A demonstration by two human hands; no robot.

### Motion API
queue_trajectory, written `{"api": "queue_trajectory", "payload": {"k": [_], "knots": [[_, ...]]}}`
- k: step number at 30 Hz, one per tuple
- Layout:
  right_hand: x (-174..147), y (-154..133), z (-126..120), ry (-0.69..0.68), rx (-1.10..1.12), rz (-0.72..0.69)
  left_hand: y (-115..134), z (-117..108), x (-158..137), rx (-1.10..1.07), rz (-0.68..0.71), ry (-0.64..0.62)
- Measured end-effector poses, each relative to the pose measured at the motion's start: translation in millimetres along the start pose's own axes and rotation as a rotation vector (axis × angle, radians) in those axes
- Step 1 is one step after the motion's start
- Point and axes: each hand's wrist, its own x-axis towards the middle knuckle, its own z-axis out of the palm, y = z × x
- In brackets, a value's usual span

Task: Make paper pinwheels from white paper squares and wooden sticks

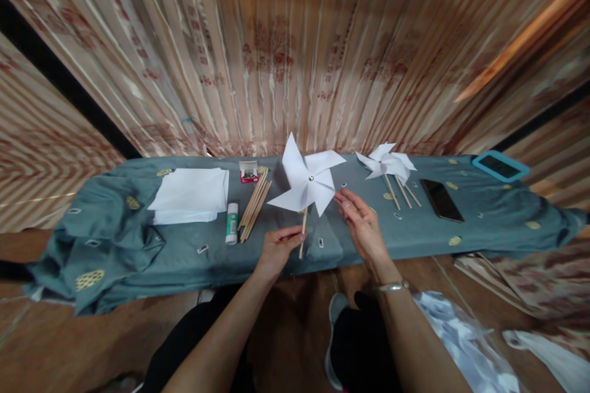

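Observation:
A white paper pinwheel [298,186] with a round metal pin at its hub is held upright above the cloth-covered table. My left hand [278,249] pinches its thin wooden stick near the lower end. Close to the right-hand blades, my right hand [360,221] has its fingers stretched out and slightly apart; whether the fingertips touch the paper I cannot tell. Left of the pinwheel lies a bundle of wooden sticks [254,207], beside a green and white glue stick [232,223] standing upright. Behind them sits a small red box [249,172] of metal pins.
A stack of white paper [190,193] lies at the left. Several finished pinwheels [385,163] overlap at the right, near a black phone [441,200] and a blue-framed tablet [500,166]. A pleated curtain [295,43] hangs behind the table [179,264]. A plastic bag [461,331] rests on the floor.

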Motion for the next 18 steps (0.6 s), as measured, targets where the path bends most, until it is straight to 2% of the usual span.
{"api": "queue_trajectory", "payload": {"k": [9, 18], "knots": [[-5.3, -4.1, 6.7, -0.113, 0.022, 0.054, -2.3, -0.8, 0.4, 0.021, -0.008, 0.003], [-8.7, -8.1, 6.7, -0.115, 0.048, 0.061, -0.1, 1.1, -0.2, -0.01, -0.009, 0.01]]}}
